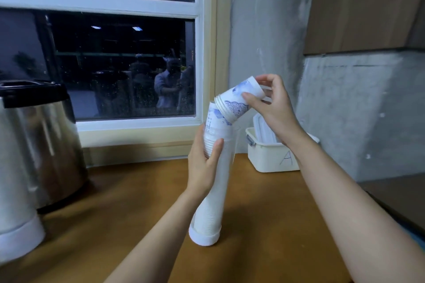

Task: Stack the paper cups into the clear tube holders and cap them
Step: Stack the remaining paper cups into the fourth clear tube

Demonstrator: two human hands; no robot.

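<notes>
A clear tube holder (226,167) stands tilted on the wooden counter (119,209) on its white base cap (203,238), filled with stacked white paper cups. My left hand (203,167) grips the tube near its top. The top cups (215,122), printed with a blue pattern, stick out above the tube's mouth. My right hand (271,103) holds a short stack of blue-patterned paper cups (239,101), tipped sideways with the rims toward the tube's top cup and touching it.
A white plastic bin (269,156) marked "A" stands at the back right against the concrete wall, with white lids inside. A large steel urn (36,145) fills the left side. A window (115,64) lies behind. A dark ledge (395,197) borders the counter on the right.
</notes>
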